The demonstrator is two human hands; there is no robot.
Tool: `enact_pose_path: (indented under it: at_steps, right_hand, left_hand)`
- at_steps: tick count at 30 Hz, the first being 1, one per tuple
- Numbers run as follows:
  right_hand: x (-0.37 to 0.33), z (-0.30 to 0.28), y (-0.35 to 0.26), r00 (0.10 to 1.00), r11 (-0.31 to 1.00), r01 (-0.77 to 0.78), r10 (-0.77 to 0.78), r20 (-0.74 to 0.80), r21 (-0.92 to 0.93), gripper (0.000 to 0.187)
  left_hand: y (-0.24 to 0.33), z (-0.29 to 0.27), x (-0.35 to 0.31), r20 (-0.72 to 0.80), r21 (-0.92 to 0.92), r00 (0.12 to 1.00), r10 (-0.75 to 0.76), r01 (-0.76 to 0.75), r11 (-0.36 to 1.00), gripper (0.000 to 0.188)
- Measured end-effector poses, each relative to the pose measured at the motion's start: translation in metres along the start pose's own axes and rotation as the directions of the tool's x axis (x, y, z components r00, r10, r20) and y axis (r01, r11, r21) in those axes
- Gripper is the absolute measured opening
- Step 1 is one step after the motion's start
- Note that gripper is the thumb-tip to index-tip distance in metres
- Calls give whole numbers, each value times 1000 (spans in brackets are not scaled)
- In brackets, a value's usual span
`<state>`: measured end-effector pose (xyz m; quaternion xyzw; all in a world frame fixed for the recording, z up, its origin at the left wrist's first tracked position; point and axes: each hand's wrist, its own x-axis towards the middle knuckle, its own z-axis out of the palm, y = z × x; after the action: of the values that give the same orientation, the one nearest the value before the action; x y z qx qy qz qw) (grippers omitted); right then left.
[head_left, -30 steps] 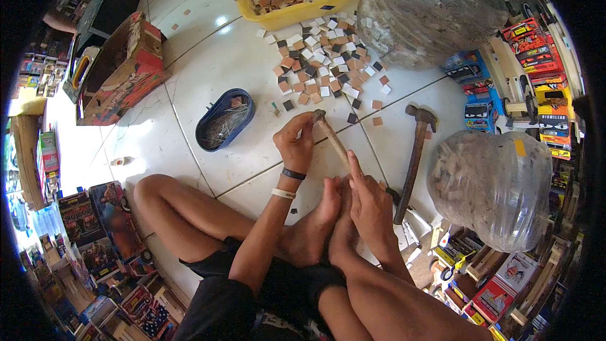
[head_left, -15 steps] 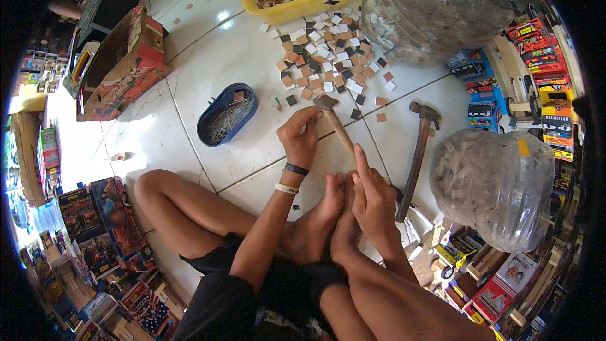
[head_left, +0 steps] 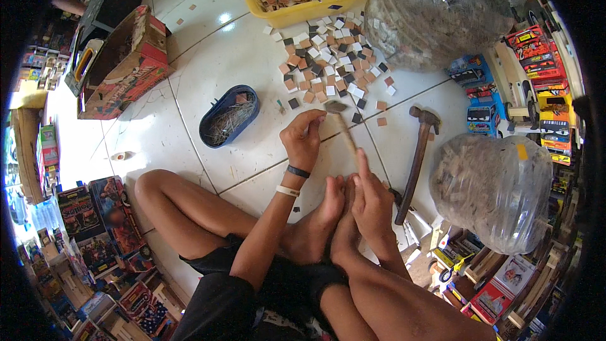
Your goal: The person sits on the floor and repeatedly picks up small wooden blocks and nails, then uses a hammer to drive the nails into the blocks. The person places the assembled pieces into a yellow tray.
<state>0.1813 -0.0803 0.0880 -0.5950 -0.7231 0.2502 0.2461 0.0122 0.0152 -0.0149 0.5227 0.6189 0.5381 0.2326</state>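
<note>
My right hand [head_left: 372, 205] is wrapped around the wooden handle of a hammer [head_left: 345, 131], its index finger stretched along the handle. The hammer's small head sits just right of my left fingertips. My left hand [head_left: 300, 137] is closed in a pinch; whatever lies between the fingers is too small to make out. Beyond my hands, small square pieces [head_left: 325, 57] in white, black and brown are spread over the tiles. A blue oval container [head_left: 205, 134] of thin metal nails stands to the left. Another hammer [head_left: 414, 167] lies to the right of my right hand.
A yellow basin [head_left: 278, 20] full of square pieces stands at the far side. Two clear plastic bags, one far right [head_left: 435, 16] and one nearer [head_left: 495, 192], bulge on the right. A cardboard box [head_left: 126, 79] stands far left. Wooden toy trucks [head_left: 499, 290] crowd both sides.
The hammer's head has shifted slightly nearer and to the right, away from my left fingertips. Both hands keep nearly the same place, and the view has moved a little.
</note>
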Motion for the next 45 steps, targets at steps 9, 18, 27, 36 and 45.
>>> enact_pose_path:
  at_steps: [9,18,27,36,45]
  right_hand:
    - [-10,2,6,998,998,-66,66,-7,11,63]
    - [-39,1,16,918,889,-388,349,190,241,58]
    - [-31,-22,23,786,782,-569,427,446,255,56]
    - [46,-21,16,985,990,-45,66,159,-133,30]
    - [231,76,7,974,971,195,-208,-86,-141,31]
  left_hand:
    - [47,-13,35,14,-55,1000,0,1,998,15]
    - [147,-28,265,-377,-471,849,371,-521,712,47]
    - [6,-94,182,-81,-301,996,-31,5,954,29]
    - [-21,-178,85,302,606,952,-57,-145,782,23]
    - [-9,-180,88,155,625,984,-92,-26,780,10]
